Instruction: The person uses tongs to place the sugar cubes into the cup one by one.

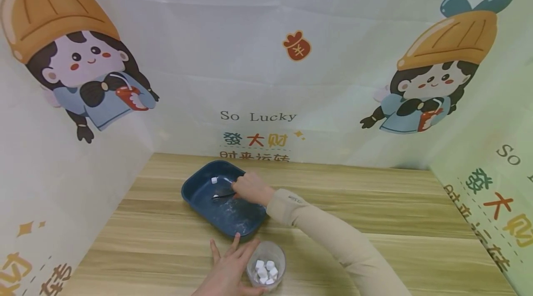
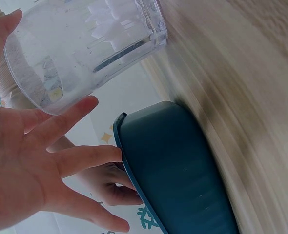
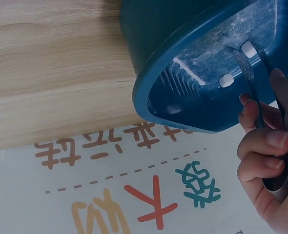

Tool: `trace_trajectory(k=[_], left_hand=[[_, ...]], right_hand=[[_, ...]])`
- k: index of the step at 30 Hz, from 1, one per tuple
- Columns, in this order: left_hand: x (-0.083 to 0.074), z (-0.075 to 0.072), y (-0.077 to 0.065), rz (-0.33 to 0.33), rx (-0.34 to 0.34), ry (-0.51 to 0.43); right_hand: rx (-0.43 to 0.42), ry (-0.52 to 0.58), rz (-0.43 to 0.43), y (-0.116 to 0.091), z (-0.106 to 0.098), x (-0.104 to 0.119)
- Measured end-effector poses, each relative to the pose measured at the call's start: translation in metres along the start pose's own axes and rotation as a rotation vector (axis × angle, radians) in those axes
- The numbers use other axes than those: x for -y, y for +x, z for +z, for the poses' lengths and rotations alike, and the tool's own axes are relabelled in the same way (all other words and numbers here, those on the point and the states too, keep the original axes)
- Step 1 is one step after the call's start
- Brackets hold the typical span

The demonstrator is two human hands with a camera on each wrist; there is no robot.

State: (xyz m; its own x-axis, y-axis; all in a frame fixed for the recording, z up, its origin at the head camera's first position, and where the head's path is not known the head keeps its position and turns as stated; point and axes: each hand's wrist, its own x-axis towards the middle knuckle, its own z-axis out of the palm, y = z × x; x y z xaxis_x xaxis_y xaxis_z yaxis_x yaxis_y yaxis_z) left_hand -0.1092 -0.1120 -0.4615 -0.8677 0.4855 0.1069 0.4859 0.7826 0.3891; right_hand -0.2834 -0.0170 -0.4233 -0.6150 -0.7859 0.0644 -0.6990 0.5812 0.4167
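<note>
My right hand (image 1: 251,188) grips a pair of black tweezers (image 3: 279,185) over the dark blue basin (image 3: 149,63). Their tips straddle a white cube (image 3: 249,49) inside the basin, and a second white cube (image 3: 226,80) lies close by. My left hand (image 1: 226,270) has its fingers spread. Its thumb and index finger lie at the sides of a clear plastic cup (image 2: 61,53), and another fingertip meets the basin's outer rim. Several white cubes (image 1: 262,272) are heaped in the bottom of the cup.
Basin and cup stand on a wood-grain table (image 1: 354,194), the cup nearer to me. White printed sheets (image 1: 258,78) with cartoon figures and lettering rise behind the table and on both sides. Pale powdery marks (image 3: 188,70) streak the basin's inside.
</note>
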Motion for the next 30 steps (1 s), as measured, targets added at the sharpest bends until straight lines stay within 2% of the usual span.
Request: trace_trajectory(k=[5, 14, 21, 27, 30], left_hand=[[0.001, 0.0, 0.001, -0.023, 0.034, -0.026], [0.0, -0.001, 0.001, -0.029, 0.038, -0.025], [0.0, -0.001, 0.001, -0.029, 0.032, -0.022], [0.0, -0.002, 0.001, -0.032, 0.048, -0.025], [0.0, -0.003, 0.002, -0.037, 0.06, -0.028]], right_hand=[[0.006, 0.001, 0.008, 0.001, 0.001, 0.001], [-0.018, 0.013, 0.007, 0.0, 0.001, -0.001], [-0.023, 0.083, 0.075, -0.003, 0.003, -0.006], [-0.063, 0.109, 0.095, -0.009, 0.008, -0.008], [-0.051, 0.143, 0.113, -0.012, 0.009, -0.011]])
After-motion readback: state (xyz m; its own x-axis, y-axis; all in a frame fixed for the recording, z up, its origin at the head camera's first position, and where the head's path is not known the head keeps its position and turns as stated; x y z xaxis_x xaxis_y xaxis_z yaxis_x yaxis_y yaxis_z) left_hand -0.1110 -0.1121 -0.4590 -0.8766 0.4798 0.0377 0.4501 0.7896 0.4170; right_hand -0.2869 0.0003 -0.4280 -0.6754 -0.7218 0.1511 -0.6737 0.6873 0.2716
